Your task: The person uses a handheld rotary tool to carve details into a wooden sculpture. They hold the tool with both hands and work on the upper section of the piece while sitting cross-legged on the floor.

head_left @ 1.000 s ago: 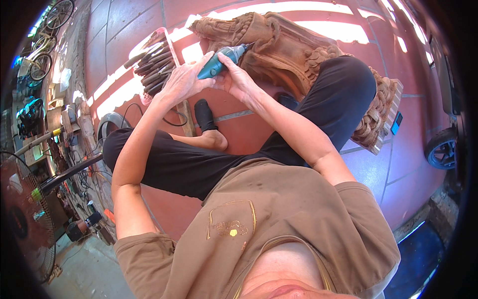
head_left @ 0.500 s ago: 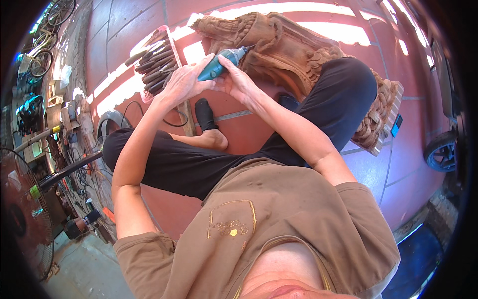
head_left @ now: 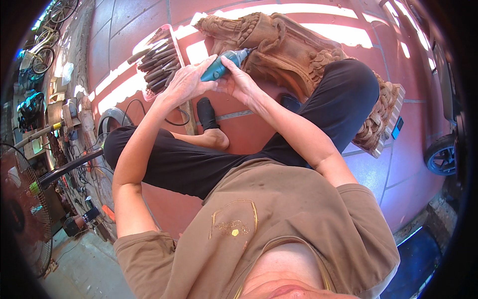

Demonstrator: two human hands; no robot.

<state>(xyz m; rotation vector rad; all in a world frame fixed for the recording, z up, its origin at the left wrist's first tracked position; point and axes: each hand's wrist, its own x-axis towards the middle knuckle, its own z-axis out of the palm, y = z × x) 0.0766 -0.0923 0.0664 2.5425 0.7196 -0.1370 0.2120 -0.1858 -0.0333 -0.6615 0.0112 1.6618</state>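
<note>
Both my hands are closed round a teal rotary tool (head_left: 215,70), whose dark nose points up and right. My left hand (head_left: 185,82) grips its rear end from the left. From the right, my right hand (head_left: 239,83) wraps its front part, thumb on top of the body. The tool's nose is at the near edge of a brown carved wooden piece (head_left: 291,52) with scrolls and leafy relief; whether its tip touches the wood I cannot tell. The carving runs on behind my right knee, where its striped end shows.
A pink basket (head_left: 172,34) full of dark-handled carving tools (head_left: 158,64) stands left of my hands. A dark cord (head_left: 185,117) loops on the red tiles. A fan (head_left: 25,212) stands at the left. A phone-like blue object (head_left: 397,128) and a wheel (head_left: 441,154) lie right.
The view has shifted slightly. My hands keep the same hold on the rotary tool, and its nose remains beside the carving with little visible movement.
</note>
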